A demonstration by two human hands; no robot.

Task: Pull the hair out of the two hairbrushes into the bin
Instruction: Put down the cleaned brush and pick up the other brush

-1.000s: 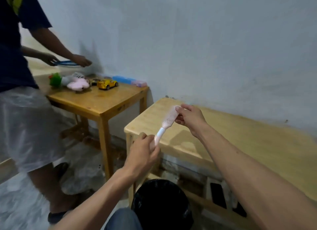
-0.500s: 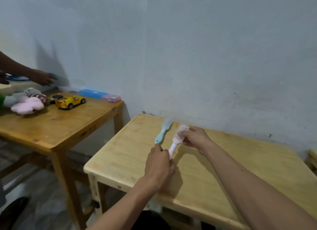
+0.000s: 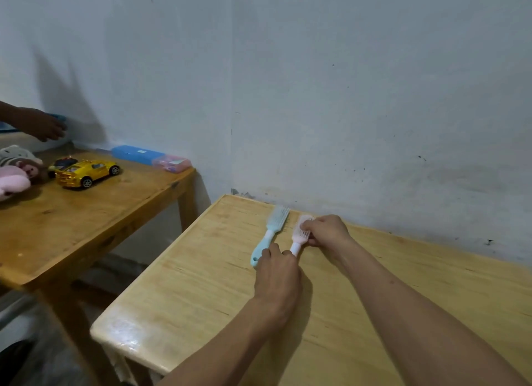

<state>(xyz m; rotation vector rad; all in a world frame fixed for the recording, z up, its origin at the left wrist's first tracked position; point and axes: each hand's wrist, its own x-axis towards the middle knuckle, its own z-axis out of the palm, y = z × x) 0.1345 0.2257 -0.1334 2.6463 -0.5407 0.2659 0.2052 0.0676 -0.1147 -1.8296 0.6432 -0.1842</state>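
A pink hairbrush [image 3: 300,235] with a white handle lies low over the pale wooden table [image 3: 201,293], near the wall. My left hand [image 3: 276,279] grips its handle end. My right hand [image 3: 326,231] is closed on the bristle head. A light blue hairbrush [image 3: 270,233] lies flat on the table just left of the pink one, bristles toward the wall, touched by neither hand. The bin is out of view.
A darker wooden table [image 3: 95,212] stands to the left with a yellow toy car [image 3: 86,171], plush toys [image 3: 14,172], a blue case [image 3: 136,154] and a pink box [image 3: 172,163]. Another person's hand [image 3: 43,125] reaches over it at the far left.
My view swung up from the floor and the black bin to the tabletop. Both hands carried the pink hairbrush from above the bin down beside the blue one.
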